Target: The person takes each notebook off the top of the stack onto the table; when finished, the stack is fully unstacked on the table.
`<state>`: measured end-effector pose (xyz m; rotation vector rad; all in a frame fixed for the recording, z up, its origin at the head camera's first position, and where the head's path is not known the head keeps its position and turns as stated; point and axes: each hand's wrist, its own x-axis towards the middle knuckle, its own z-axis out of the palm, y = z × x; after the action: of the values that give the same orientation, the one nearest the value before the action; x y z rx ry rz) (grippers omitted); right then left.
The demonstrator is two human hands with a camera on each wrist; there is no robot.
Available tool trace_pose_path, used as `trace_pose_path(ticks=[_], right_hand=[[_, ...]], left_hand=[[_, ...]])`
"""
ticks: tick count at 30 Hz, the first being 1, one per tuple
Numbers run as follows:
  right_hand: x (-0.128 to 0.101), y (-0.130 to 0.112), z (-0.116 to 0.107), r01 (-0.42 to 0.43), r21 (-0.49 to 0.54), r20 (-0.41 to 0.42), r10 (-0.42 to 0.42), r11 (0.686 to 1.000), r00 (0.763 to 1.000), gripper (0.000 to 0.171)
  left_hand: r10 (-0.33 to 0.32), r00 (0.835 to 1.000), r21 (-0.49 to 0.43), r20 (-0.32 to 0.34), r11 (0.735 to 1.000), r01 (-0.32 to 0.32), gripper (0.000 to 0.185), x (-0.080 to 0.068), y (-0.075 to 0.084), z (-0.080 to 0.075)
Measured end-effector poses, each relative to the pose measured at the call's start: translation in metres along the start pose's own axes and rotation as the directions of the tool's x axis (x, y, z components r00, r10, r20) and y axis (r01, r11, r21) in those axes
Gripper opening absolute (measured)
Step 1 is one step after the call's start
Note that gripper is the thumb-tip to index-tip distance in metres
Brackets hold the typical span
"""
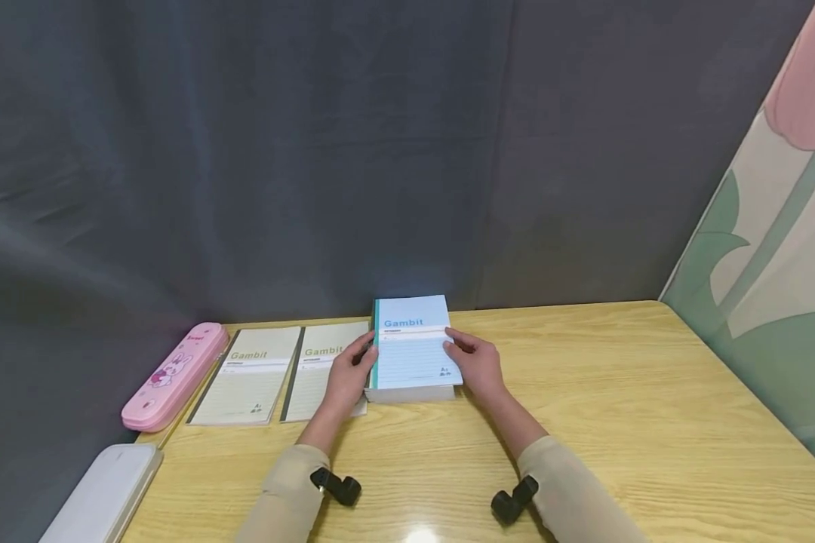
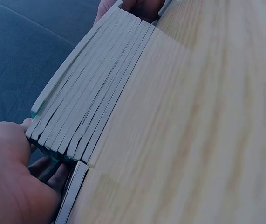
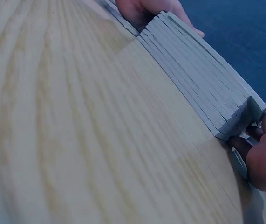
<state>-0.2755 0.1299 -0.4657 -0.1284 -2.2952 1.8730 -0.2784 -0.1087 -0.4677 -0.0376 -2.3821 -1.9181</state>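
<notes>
A thick stack of notebooks (image 2: 95, 70) stands near the table's back edge, its page edges showing in both wrist views. On top lies a blue notebook (image 1: 414, 354) marked "Gambit", slightly askew and jutting past the right side of the pile. My left hand (image 1: 346, 377) holds the stack at the green spine side, fingers bent against its flank. From the opposite side my right hand (image 1: 478, 366) grips it, with the thumb by the blue cover's edge and fingers low along the side. Some fingertips are hidden behind the stack.
Two cream notebooks, a left one (image 1: 244, 385) and a right one (image 1: 312, 400), lie flat left of the stack. Beyond them is a pink pencil case (image 1: 173, 377). A white box-like object (image 1: 102, 490) sits at the near left. A dark curtain (image 1: 407, 151) hangs behind the wooden table (image 1: 618, 415).
</notes>
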Motion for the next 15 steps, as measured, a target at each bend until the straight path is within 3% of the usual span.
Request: trace_pose_path(ticks=[8,15], right_hand=[[0.0020,0.0022,-0.0037,-0.047,0.113,0.002,0.047,0.992,0.999,0.032],[0.0036,0.0035,-0.0082,-0.086,0.245,-0.011,0.091,0.966,0.996,0.031]], left_hand=[[0.006,1.000,0.050,0.000,0.999,-0.006,0.039,-0.0015,0.0002,-0.0006],[0.018,1.000,0.054,0.001,0.998,-0.018,0.038,0.0010,-0.0011,0.0014]])
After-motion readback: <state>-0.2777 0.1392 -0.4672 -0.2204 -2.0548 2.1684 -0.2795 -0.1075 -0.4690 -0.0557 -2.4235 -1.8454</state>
